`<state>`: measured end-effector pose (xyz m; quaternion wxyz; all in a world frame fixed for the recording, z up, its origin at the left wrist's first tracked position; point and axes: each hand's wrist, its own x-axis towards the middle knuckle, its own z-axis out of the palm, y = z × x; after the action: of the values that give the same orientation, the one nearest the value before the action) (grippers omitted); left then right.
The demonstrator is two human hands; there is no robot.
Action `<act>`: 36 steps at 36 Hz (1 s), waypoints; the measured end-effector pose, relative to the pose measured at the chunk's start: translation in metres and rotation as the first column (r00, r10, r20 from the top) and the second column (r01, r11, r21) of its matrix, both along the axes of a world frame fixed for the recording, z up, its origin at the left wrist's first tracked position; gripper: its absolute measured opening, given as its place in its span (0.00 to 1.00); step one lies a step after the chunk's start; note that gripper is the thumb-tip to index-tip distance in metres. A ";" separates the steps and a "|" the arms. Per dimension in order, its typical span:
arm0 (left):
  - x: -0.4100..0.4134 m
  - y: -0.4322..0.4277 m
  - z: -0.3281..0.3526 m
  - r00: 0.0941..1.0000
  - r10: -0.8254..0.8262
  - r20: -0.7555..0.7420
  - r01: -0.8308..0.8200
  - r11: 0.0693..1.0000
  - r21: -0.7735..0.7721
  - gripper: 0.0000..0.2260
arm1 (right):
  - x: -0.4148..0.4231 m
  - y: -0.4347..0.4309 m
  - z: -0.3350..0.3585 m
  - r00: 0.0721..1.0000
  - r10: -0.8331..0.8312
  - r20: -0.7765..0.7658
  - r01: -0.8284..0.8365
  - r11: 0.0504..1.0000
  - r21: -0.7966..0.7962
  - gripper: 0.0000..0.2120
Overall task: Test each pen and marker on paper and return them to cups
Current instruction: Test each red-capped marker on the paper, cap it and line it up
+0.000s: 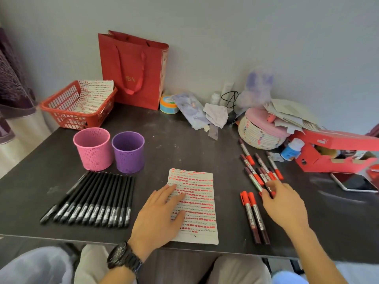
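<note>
**Red marker being taken from the loose cluster, right of the paper**
A red marker [264, 178] is pinched, or so it seems through the blur, in the grip of the right hand [285, 203]. Its long axis runs slantwise away from the person, red cap nearest. The paper [202, 203] is pressed flat under the open left hand [162, 214]. Uncapping and a test stroke are called for next, then a drop into the pink cup [93, 149] or purple cup [128, 152], well apart across the surface [184, 144].

Dark table [184, 144] against plain grey wall [246, 37]; purple curtain [12, 78] left.
</note>
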<state>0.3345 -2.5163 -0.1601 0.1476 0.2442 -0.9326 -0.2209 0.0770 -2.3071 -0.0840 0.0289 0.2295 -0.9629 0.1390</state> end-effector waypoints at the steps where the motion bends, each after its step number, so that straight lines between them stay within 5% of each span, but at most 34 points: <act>1: 0.000 0.000 0.001 1.000 0.004 -0.003 -0.004 1.000 0.004 0.24 | -0.005 -0.006 0.002 1.000 0.006 -0.002 -0.006 0.999 0.042 0.12; 8: 0.000 0.000 0.002 1.000 0.020 0.012 -0.020 1.000 -0.005 0.26 | -0.022 -0.030 0.004 0.997 -0.012 0.073 -0.009 0.959 0.284 0.05; 14: 0.001 0.001 0.003 0.999 0.013 0.035 -0.013 1.000 -0.013 0.27 | -0.022 -0.031 0.001 0.996 -0.002 0.086 -0.020 0.967 0.255 0.08; 22: 0.001 0.002 0.006 1.000 0.013 0.016 -0.013 1.000 0.014 0.25 | 0.011 -0.025 0.006 0.994 0.062 0.095 -0.035 0.964 -0.264 0.19; 28: 0.002 0.005 0.010 0.997 0.032 -0.076 -0.030 0.999 0.025 0.21 | 0.083 -0.016 0.005 0.872 0.303 0.385 0.101 0.658 -0.746 0.10; 32: 0.006 0.008 0.018 0.984 0.069 -0.167 -0.054 0.994 0.093 0.17 | 0.135 -0.014 -0.005 0.690 0.476 0.545 0.316 0.480 -0.819 0.12; 36: 0.018 0.021 0.025 0.928 0.134 -0.348 -0.062 0.976 0.211 0.13 | 0.175 -0.012 -0.024 0.589 0.527 0.612 0.437 0.429 -0.790 0.13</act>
<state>0.3523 -2.4949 -0.1353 0.3018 0.2594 -0.8501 -0.3448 0.2517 -2.3187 -0.1078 -0.2966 0.1159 -0.6195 0.7175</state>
